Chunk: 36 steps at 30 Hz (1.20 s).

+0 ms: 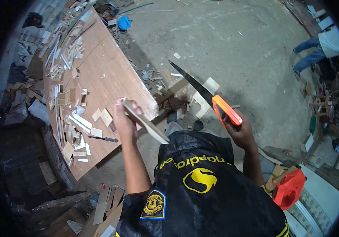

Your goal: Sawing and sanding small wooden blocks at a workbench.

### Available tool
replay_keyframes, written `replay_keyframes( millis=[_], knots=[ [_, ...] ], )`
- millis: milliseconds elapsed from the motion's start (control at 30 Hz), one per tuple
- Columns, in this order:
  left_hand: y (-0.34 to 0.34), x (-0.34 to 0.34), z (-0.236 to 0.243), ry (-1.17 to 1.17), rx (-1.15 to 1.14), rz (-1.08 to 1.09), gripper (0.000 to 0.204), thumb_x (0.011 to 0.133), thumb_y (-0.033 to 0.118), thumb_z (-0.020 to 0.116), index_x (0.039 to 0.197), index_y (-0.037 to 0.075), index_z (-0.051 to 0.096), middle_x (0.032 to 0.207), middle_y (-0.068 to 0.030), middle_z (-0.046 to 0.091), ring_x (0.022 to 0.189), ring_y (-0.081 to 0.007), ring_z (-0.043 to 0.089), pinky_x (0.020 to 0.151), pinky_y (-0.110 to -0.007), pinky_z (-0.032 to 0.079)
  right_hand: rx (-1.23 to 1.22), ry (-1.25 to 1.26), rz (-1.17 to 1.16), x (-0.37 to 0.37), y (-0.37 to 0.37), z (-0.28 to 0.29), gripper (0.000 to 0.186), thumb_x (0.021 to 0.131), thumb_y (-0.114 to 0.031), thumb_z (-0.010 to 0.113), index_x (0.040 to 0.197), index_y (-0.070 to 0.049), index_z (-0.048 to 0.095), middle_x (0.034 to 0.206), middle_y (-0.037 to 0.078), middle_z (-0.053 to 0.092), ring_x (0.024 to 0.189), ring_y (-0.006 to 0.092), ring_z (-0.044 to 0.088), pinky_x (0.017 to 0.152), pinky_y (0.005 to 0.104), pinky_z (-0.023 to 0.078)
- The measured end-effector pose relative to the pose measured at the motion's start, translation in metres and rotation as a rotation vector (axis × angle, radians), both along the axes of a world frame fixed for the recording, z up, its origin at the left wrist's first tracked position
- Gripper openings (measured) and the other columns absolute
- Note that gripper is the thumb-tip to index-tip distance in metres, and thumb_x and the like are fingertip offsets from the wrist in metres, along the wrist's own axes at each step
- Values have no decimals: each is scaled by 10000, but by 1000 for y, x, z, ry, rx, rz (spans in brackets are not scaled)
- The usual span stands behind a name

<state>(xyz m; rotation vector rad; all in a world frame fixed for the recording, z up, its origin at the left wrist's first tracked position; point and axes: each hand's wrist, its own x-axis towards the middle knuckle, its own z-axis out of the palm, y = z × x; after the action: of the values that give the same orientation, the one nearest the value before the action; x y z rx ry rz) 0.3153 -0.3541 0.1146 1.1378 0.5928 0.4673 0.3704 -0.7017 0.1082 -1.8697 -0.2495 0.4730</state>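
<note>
My left hand (124, 122) grips a thin pale wooden board (151, 128), held upright on edge near the corner of a plywood table (114, 75). In my right hand (236, 132) is a handsaw (195, 87) with an orange-and-black handle, its dark blade angled up and forward, apart from the board. On the table, to the left of my left hand, lie small wooden pieces (106, 117), white strips (82, 123) and a slim tool with a dark handle (110, 139).
A person in blue jeans (313, 57) stands at the far right among clutter. Wood offcuts (205, 94) lie on the grey floor (232, 47) ahead. A red item (290, 187) and white panels (323, 193) are at my lower right, scrap boards (104, 203) at lower left.
</note>
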Motion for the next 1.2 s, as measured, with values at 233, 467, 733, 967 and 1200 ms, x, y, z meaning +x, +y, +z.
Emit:
replay_keyframes(
  millis=[233, 467, 733, 967, 1200],
  knots=[
    [9, -30, -15, 66, 73, 84, 324, 1009, 376, 456, 1030, 56, 503, 781, -87, 519, 664, -193, 531, 607, -295, 453, -127, 84, -34, -6, -14, -6, 165, 830, 24, 608, 984, -16, 565, 861, 4, 551, 818, 85, 528, 750, 235, 436],
    [14, -59, -14, -24, -63, 9, 365, 983, 398, 448, 1126, 65, 495, 857, -73, 500, 770, -214, 524, 744, -353, 451, -110, 36, -6, 0, -7, -8, 184, 820, -39, 624, 996, 1, 591, 867, 80, 631, 811, 148, 597, 767, 292, 481],
    [-5, -47, 12, -149, -98, -214, 502, 861, 293, 525, 1267, 4, 464, 924, -106, 545, 848, -232, 567, 788, -345, 461, -37, -67, 5, 3, 15, -2, 93, 902, -78, 612, 966, -17, 580, 850, 46, 582, 770, 108, 526, 713, 265, 445],
    [-7, -40, 16, -109, 176, -315, 578, 805, -5, 442, 1378, 23, 368, 1028, -87, 548, 931, -187, 567, 877, -313, 454, 95, -28, -17, 1, 38, 16, 156, 919, -141, 632, 992, -11, 585, 869, 19, 577, 785, 90, 526, 706, 248, 438],
    [-26, -16, 23, -102, 186, -444, 671, 856, 3, 479, 1484, 24, 242, 1120, -92, 514, 1036, -179, 512, 951, -326, 407, 102, -160, 36, -8, 78, 40, 317, 751, -137, 782, 994, -14, 621, 906, 25, 639, 772, 98, 561, 730, 262, 467]
  ],
)
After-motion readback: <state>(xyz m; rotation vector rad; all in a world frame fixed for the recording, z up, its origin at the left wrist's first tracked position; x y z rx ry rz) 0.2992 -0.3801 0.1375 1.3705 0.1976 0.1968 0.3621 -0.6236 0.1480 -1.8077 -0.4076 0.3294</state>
